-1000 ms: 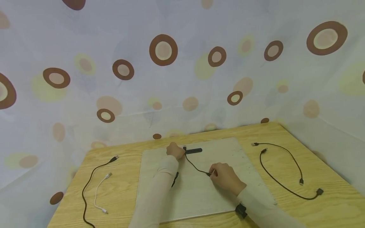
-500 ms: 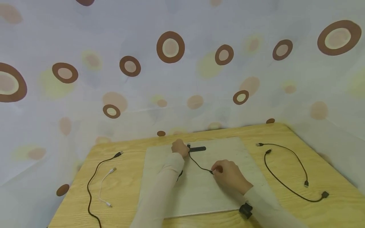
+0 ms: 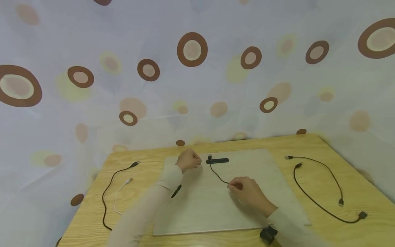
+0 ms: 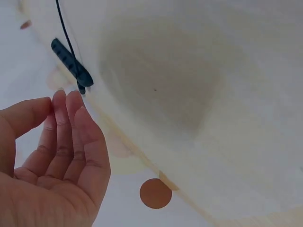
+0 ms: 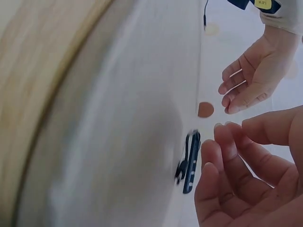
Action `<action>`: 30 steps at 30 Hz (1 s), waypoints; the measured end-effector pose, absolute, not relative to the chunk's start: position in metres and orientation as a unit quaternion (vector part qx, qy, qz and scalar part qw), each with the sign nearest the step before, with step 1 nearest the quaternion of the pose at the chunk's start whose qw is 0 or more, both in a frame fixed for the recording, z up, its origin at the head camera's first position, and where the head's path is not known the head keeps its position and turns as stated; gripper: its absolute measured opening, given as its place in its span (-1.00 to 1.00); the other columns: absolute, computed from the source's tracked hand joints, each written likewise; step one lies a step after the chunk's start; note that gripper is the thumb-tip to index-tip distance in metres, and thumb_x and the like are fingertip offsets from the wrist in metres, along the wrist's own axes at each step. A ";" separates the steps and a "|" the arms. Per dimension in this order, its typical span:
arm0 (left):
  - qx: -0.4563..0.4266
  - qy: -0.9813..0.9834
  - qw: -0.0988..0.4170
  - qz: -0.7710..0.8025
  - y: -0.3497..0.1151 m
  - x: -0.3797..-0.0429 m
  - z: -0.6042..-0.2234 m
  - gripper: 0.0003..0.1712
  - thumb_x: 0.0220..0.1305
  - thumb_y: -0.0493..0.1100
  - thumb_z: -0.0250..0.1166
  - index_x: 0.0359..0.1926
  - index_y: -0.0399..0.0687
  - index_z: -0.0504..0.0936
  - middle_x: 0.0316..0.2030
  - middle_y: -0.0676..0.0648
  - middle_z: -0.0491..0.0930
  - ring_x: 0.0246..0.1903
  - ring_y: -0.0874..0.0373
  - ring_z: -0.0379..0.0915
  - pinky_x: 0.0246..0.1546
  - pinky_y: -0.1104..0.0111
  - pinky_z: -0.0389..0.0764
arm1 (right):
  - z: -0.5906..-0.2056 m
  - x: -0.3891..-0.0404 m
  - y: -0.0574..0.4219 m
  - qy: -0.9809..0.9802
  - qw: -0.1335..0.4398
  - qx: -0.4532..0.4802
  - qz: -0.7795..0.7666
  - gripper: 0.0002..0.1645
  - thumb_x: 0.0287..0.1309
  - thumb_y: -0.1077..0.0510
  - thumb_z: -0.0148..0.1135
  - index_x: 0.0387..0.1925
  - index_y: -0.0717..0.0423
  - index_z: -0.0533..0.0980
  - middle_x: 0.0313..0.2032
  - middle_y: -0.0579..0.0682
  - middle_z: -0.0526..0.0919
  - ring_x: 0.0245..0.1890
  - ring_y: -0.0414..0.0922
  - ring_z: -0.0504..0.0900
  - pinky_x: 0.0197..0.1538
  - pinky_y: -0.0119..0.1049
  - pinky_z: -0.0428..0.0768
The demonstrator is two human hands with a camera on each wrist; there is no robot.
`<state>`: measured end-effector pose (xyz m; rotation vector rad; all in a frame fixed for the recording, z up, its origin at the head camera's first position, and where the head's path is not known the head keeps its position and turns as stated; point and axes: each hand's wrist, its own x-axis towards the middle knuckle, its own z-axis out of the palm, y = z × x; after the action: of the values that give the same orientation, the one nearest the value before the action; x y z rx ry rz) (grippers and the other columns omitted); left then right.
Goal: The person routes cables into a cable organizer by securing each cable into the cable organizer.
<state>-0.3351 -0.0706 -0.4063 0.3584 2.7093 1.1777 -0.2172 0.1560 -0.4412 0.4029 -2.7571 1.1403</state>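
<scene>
A black slotted cable clip strip (image 3: 217, 160) lies near the far edge of the white board (image 3: 197, 216). One thin black cable (image 3: 216, 173) crosses the strip's left end, its connector (image 3: 210, 156) standing just past it. My left hand (image 3: 187, 160) is beside the strip on the left; in the left wrist view its fingers curve loosely toward the thumb with nothing between them. The cable's near end runs to the fingertips of my right hand (image 3: 248, 193). In the right wrist view that hand's thumb and fingers are loosely bent, slightly apart, with nothing visible between them.
On the wooden table, a black USB cable (image 3: 105, 202) and a short white cable (image 3: 117, 195) lie left of the board. Two more black cables (image 3: 331, 168) lie on the right. A patterned cloth (image 3: 203, 85) rises behind the table.
My left hand has let go of the cable at the strip and drawn back to the left. My right hand stays by the cable's near end. The head view has shifted slightly left.
</scene>
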 end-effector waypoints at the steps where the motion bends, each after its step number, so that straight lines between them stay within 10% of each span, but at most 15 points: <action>1: 0.126 0.907 0.085 0.393 -0.076 -0.330 -0.403 -0.80 0.26 -0.27 0.22 -0.23 -0.32 0.70 -0.31 -0.13 0.71 -0.42 0.07 0.63 -0.40 0.30 0.62 | -0.441 -0.216 0.152 -0.911 0.063 0.140 0.382 -0.92 0.20 0.20 0.26 -0.37 0.06 0.66 -0.40 -0.15 0.67 -0.36 -0.24 0.55 -0.24 -0.30 0.53; 30: 0.039 0.945 0.010 0.325 -0.257 -0.284 -0.401 -0.68 0.15 -0.33 0.33 -0.07 -0.43 0.56 -0.16 -0.30 0.60 -0.14 -0.14 0.52 -0.19 0.11 0.59 | -0.439 -0.196 0.066 -0.841 -0.052 0.219 0.491 -0.85 0.18 0.18 0.24 -0.34 0.16 0.68 -0.41 -0.16 0.67 -0.40 -0.31 0.49 -0.28 -0.43 0.47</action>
<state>-0.2835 -0.2573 -0.4015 0.1223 2.9491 1.0155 -0.1958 0.0663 -0.4389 0.7121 -2.7345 1.5964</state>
